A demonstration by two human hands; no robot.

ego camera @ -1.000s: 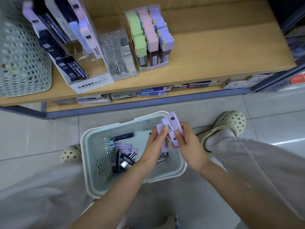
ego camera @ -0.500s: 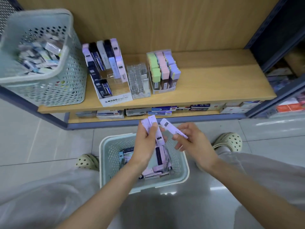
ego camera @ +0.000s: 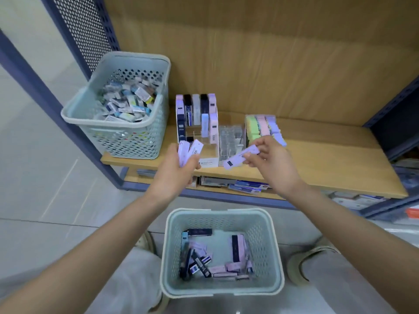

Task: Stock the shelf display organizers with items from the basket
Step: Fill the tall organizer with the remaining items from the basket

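Observation:
My left hand (ego camera: 175, 172) grips a small bunch of lilac lead cases (ego camera: 189, 151), held up in front of the white display organizer (ego camera: 196, 130) on the wooden shelf (ego camera: 328, 159). My right hand (ego camera: 273, 164) pinches a single lilac lead case (ego camera: 240, 156) level with the clear organizer (ego camera: 230, 141). Below my hands, on the floor between my feet, stands the pale green basket (ego camera: 221, 215) with several dark and lilac cases lying in it.
A second pale green basket (ego camera: 127, 123) full of mixed small packs stands at the shelf's left end. A pastel green, pink and lilac organizer (ego camera: 264, 128) sits right of the clear one. Blue shelf posts (ego camera: 45, 94) frame the left, and flat boxes (ego camera: 244, 184) lie on the lower shelf.
Both hands have risen from over the floor basket to shelf height and moved apart. The right hand took one lilac case out of the bunch. My view tilted up toward the shelf.

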